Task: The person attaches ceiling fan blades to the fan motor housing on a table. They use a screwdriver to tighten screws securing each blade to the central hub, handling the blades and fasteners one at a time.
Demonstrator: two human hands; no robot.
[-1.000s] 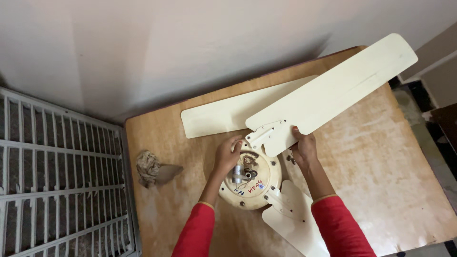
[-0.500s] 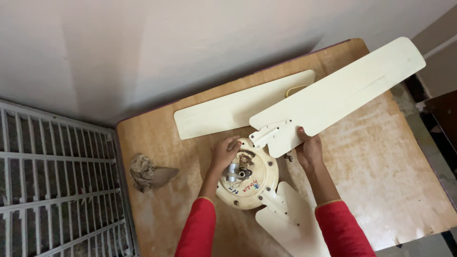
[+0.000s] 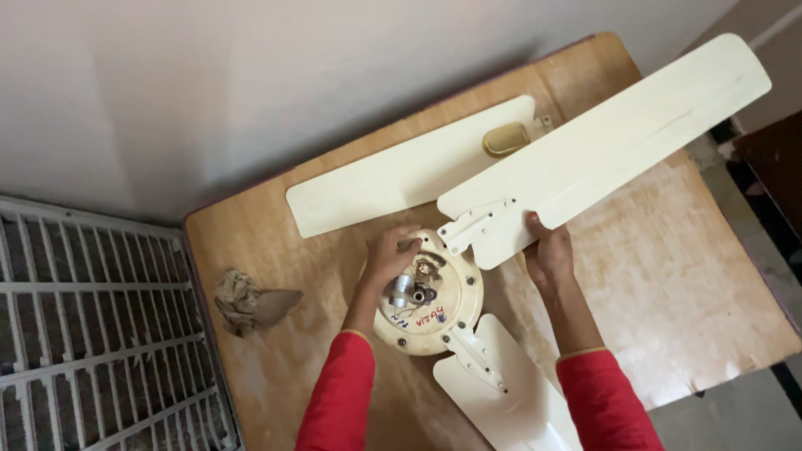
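Hands: both arms in red sleeves reach up from six o'clock toward the middle of the desk.
Left hand (image 3: 391, 250): fingers curled down on the eleven o'clock rim of the fan motor (image 3: 428, 294), touching it, with nothing closed inside the grip.
Right hand (image 3: 548, 250): wrapped round the near edge of the raised blade (image 3: 601, 142), thumb on top, gripping it just beside its metal bracket (image 3: 478, 224).
Fan motor: round cream housing at the centre of the desk, shaft end up, with red and blue handwriting on its face toward six o'clock.
Blades: the raised blade runs out to two o'clock; a second blade (image 3: 401, 179) lies flat at twelve o'clock; a third blade (image 3: 501, 388) points to five o'clock, fixed to the motor.
Small part: a tan oval cup (image 3: 505, 139) sits at one o'clock, half under the raised blade.
Rag: a crumpled cloth (image 3: 242, 301) lies at nine o'clock, well apart from the motor.
Edges: the wooden desk (image 3: 693, 284) meets a white wall at twelve o'clock and a metal grille (image 3: 92, 334) at nine o'clock; bare worn wood lies open at three to four o'clock.
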